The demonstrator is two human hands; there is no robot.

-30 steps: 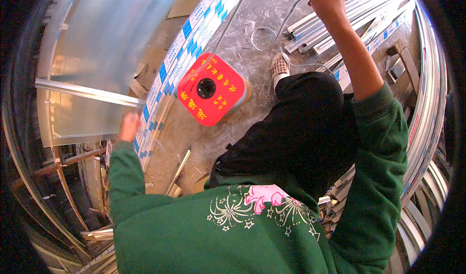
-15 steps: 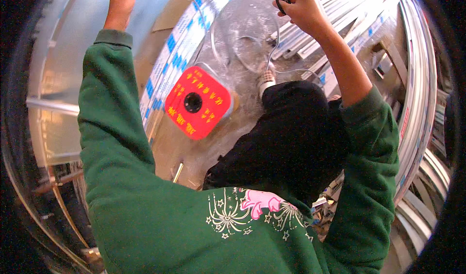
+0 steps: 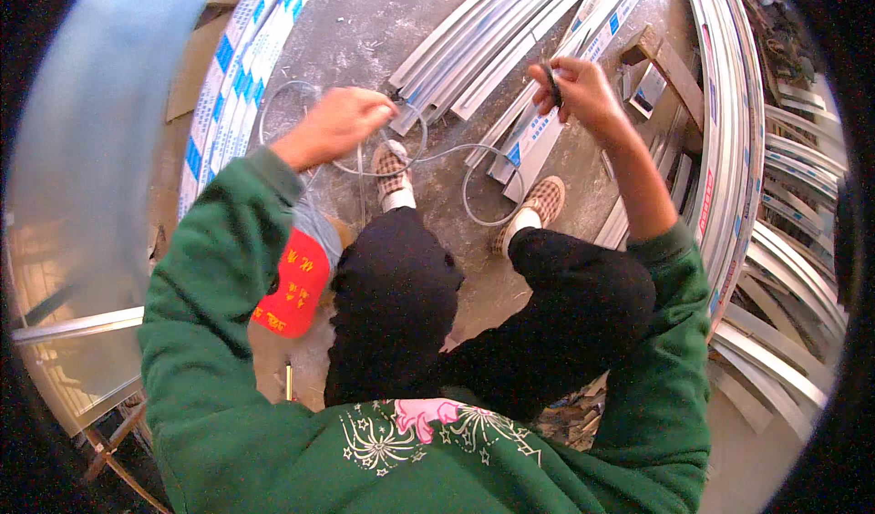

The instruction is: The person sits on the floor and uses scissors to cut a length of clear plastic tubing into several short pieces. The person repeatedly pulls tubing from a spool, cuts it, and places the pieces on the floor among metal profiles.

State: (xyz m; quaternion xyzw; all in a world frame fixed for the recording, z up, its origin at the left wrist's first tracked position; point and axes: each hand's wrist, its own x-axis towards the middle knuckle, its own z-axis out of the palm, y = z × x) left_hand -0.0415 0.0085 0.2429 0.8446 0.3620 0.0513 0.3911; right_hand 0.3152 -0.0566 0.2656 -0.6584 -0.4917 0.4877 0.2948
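Note:
A thin pale-grey flexible cord hangs in loose loops above the floor, between and in front of my feet. My left hand, slightly blurred, pinches it near the fingertips. To the right, my right hand is closed around black-handled scissors; their blades are hard to make out. Beside my left leg stands a spool with a red label bearing yellow lettering. My left sleeve covers part of it.
Long white profiles lie on the floor ahead. Blue-and-white wrapped profiles run along the left, beside a large translucent panel. More stacked strips stand at right, near a wooden piece. My checkered shoes rest on the floor.
My left hand has come down and to the right with the cord. My right hand has moved lower, still holding the scissors. The view has shifted, showing both feet and less of the spool.

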